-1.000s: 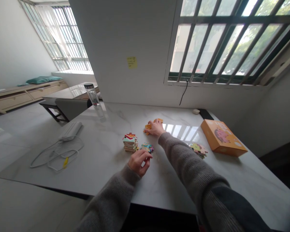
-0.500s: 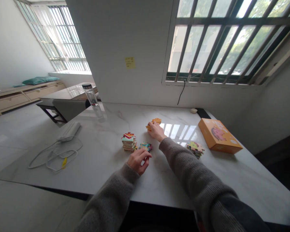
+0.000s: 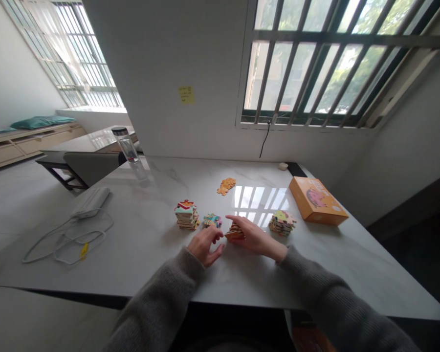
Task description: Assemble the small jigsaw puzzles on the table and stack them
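My right hand rests on the marble table with its fingers closed around a small stack of orange puzzle pieces. My left hand is curled just left of it, fingertips close to that stack. A few joined colourful pieces lie just beyond my left hand. A taller stack of puzzle pieces stands to the left, another stack to the right. Some orange pieces lie farther back.
An orange puzzle box lies at the right. A clear water bottle stands at the back left. A white device with looped white cable lies on the left. A wall and barred windows are behind the table.
My right hand has pulled back from the far orange pieces to the near middle, now holding a small orange stack beside my left hand. The view has shifted.
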`<state>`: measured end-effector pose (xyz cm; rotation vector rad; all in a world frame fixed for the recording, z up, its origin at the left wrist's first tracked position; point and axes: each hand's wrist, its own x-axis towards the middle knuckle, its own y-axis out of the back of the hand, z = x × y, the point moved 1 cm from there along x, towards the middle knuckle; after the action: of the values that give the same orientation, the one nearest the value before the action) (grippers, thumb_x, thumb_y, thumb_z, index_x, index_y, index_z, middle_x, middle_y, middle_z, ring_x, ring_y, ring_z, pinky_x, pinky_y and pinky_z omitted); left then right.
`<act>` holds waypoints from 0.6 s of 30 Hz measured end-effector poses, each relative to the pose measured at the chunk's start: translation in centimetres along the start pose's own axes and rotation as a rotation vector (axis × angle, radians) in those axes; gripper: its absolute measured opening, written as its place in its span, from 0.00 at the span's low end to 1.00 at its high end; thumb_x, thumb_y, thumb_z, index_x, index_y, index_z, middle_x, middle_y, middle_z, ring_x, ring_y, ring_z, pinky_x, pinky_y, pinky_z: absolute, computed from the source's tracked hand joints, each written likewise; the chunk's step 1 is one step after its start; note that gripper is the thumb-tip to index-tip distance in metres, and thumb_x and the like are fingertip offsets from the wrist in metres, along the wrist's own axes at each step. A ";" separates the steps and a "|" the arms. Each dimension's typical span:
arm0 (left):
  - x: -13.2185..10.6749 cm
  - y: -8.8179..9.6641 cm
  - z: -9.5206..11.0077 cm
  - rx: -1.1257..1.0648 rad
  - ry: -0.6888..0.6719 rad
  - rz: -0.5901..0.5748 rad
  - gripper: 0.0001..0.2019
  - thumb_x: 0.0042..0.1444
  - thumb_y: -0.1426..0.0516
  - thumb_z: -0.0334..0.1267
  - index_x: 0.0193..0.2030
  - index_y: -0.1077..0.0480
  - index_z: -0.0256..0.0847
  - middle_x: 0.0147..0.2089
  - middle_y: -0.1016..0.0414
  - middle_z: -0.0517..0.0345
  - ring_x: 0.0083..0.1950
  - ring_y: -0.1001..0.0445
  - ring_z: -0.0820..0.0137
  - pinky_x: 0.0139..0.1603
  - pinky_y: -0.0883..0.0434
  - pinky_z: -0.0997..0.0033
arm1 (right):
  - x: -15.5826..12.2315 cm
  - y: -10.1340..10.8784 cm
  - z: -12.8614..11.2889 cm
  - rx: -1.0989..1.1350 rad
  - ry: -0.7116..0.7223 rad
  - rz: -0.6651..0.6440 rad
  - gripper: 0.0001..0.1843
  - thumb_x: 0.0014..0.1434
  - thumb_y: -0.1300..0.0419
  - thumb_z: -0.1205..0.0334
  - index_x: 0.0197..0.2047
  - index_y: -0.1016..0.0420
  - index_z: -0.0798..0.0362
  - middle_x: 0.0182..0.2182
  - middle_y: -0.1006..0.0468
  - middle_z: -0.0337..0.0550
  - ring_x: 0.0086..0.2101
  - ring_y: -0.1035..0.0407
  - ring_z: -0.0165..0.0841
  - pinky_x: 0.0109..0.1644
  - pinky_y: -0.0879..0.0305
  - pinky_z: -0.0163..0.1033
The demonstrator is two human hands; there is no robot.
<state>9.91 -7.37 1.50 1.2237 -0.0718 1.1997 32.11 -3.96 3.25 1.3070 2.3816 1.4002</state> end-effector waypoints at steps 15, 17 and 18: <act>0.9 -1.7 0.8 -0.103 0.071 -0.116 0.07 0.60 0.46 0.32 0.45 0.35 0.42 0.36 0.31 0.58 0.34 0.29 0.70 0.36 0.28 0.70 | -1.6 -1.2 0.1 0.009 -0.023 0.074 0.25 0.54 0.39 0.73 0.55 0.35 0.52 0.45 0.27 0.48 0.45 0.30 0.40 0.51 0.29 0.48; 1.2 -1.6 1.0 -0.165 0.126 -0.007 0.13 0.59 0.44 0.35 0.50 0.37 0.41 0.41 0.31 0.55 0.38 0.28 0.68 0.36 0.27 0.69 | -1.7 -0.9 0.2 0.028 0.023 0.118 0.23 0.56 0.40 0.73 0.54 0.36 0.50 0.45 0.28 0.47 0.45 0.30 0.39 0.50 0.29 0.47; 1.5 -1.7 1.1 -0.197 0.157 0.039 0.17 0.59 0.43 0.37 0.54 0.38 0.40 0.44 0.31 0.53 0.41 0.27 0.67 0.38 0.26 0.68 | -1.7 -0.7 0.1 0.031 0.052 0.145 0.23 0.58 0.40 0.73 0.55 0.36 0.49 0.46 0.29 0.47 0.47 0.31 0.39 0.51 0.29 0.47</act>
<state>12.39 -6.98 1.71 0.9576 -0.0951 1.2872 32.79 -5.23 2.07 1.4972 2.3940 1.4567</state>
